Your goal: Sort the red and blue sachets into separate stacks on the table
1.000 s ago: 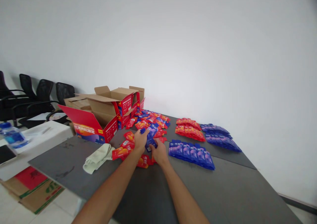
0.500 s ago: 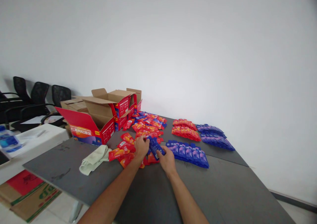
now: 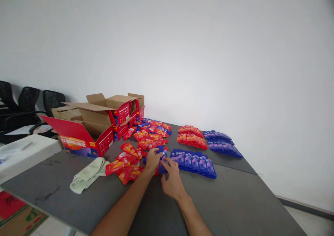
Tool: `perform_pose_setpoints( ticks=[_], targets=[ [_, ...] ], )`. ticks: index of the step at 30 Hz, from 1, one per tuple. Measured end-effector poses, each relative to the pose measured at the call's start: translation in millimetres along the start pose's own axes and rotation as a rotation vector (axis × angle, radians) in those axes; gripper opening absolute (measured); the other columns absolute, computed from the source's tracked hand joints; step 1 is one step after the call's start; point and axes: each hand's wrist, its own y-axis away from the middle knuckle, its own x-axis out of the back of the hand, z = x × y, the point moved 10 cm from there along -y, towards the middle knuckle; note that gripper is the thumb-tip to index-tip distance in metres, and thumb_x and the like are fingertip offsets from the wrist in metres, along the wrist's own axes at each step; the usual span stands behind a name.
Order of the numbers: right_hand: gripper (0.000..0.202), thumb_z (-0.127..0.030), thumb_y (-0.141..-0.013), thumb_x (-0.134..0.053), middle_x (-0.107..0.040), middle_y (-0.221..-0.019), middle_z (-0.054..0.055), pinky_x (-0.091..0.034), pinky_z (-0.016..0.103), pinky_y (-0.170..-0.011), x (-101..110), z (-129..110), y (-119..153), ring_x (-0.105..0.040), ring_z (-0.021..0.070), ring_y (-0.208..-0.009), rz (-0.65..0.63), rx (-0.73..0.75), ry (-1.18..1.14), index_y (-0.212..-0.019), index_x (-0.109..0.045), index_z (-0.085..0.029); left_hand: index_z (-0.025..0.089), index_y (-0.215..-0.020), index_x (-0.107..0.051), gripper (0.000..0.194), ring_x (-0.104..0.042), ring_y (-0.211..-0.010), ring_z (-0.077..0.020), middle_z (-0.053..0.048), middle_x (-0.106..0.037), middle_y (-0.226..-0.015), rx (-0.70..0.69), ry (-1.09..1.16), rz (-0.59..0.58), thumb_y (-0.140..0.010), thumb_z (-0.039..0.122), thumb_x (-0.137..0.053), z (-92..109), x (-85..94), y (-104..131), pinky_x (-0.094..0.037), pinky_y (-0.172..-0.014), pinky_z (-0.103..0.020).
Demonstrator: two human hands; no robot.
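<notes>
A blue sachet (image 3: 162, 153) is between my two hands at the middle of the table. My left hand (image 3: 152, 160) grips its left side with the fingers bent over it. On its lower right part, my right hand (image 3: 171, 177) has thumb and fingers closed on the same sachet. Just right of it lies an overlapping row of blue sachets (image 3: 193, 163). Loose red sachets (image 3: 127, 161) are scattered to the left of my hands, some partly hidden behind the left one. Farther back is a mixed heap of red and blue sachets (image 3: 153, 128).
Open red cartons (image 3: 105, 140) stand at the back left, beside a folded pale cloth (image 3: 88, 175). Stacked rows of red sachets (image 3: 192, 138) and blue sachets (image 3: 223, 145) lie at the back right of the grey table (image 3: 235, 201). A white wall rises behind.
The blue sachet has turned so its printed front faces up, and my right hand has shifted onto it. The view has swung slightly to the right.
</notes>
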Motion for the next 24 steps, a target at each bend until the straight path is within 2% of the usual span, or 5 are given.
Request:
perform_pose_setpoints(
  ticks=[3,6,9,16,24],
  targets=[
    [0.048,-0.015,-0.076,-0.05,-0.057,-0.13,0.009,-0.041,0.04,-0.102,10,19,-1,-0.049,0.0249,-0.121,0.097,-0.108,-0.081,-0.122,-0.061,-0.023,0.018,-0.082,-0.066,0.025,-0.065,-0.077,-0.0193,-0.005,-0.07,-0.08,0.009,0.123,-0.071,-0.059,0.023,-0.077,-1,-8.4,3,-0.049,-0.069,-0.028],
    [0.033,-0.03,-0.084,-0.052,-0.066,-0.104,0.008,-0.048,0.034,-0.084,13,52,0,-0.06,0.0214,-0.088,0.214,-0.299,-0.2,-0.113,-0.062,-0.019,0.018,-0.074,-0.062,0.02,-0.06,-0.067,-0.0147,0.0,-0.064,-0.073,-0.033,0.195,-0.209,-0.064,0.031,-0.073,5,-24.1,12,-0.045,-0.061,-0.024],
    [0.026,-0.042,-0.083,-0.056,-0.061,-0.072,0.0,-0.043,0.026,-0.061,0,70,0,-0.053,0.0155,-0.062,0.171,-0.385,-0.318,-0.09,-0.065,-0.019,0.018,-0.069,-0.058,0.024,-0.052,-0.061,-0.0117,0.003,-0.057,-0.065,-0.118,0.23,-0.303,-0.073,0.041,-0.064,16,-32.5,21,-0.04,-0.058,-0.023],
    [0.028,-0.045,-0.076,-0.062,-0.051,-0.059,-0.005,-0.032,0.021,-0.051,-10,79,6,-0.041,0.0105,-0.052,0.13,-0.503,-0.536,-0.072,-0.06,-0.018,0.02,-0.058,-0.045,0.034,-0.038,-0.053,-0.0091,0.007,-0.04,-0.054,-0.233,0.085,-0.221,-0.077,0.044,-0.059,24,-24.6,21,-0.029,-0.052,-0.022],
    [0.03,-0.046,-0.074,-0.065,-0.052,-0.059,-0.004,-0.031,0.021,-0.051,-6,78,11,-0.041,0.0097,-0.053,0.069,-0.535,-0.581,-0.07,-0.061,-0.017,0.015,-0.076,-0.065,0.03,-0.054,-0.064,-0.0137,0.0,-0.065,-0.071,-0.209,0.169,-0.35,-0.069,0.043,-0.069,35,-34.5,36,-0.042,-0.062,-0.025]
  ],
)
